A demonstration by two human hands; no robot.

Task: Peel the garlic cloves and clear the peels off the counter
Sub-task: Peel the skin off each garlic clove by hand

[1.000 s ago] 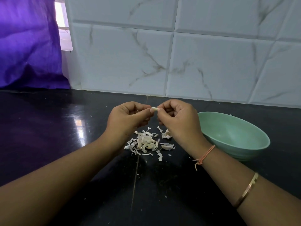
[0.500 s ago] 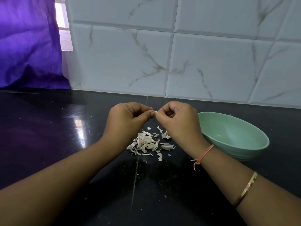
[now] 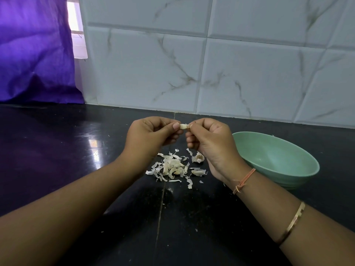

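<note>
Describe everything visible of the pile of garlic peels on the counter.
The pile of garlic peels is a loose heap of thin, papery, off-white strips and curls, with stray flakes scattered around it. At its far right edge sits a garlic root stub with a brownish centre. It lies on the glossy black counter, straddling a seam, below the left hand and right hand, which pinch a garlic clove above it without touching it.

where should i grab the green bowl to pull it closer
Probably the left rim of the green bowl, nearest the right hand, once it lets go of the garlic clove. The bowl stands upright and open, so come from above, thumb inside the wall, fingers outside.
</note>
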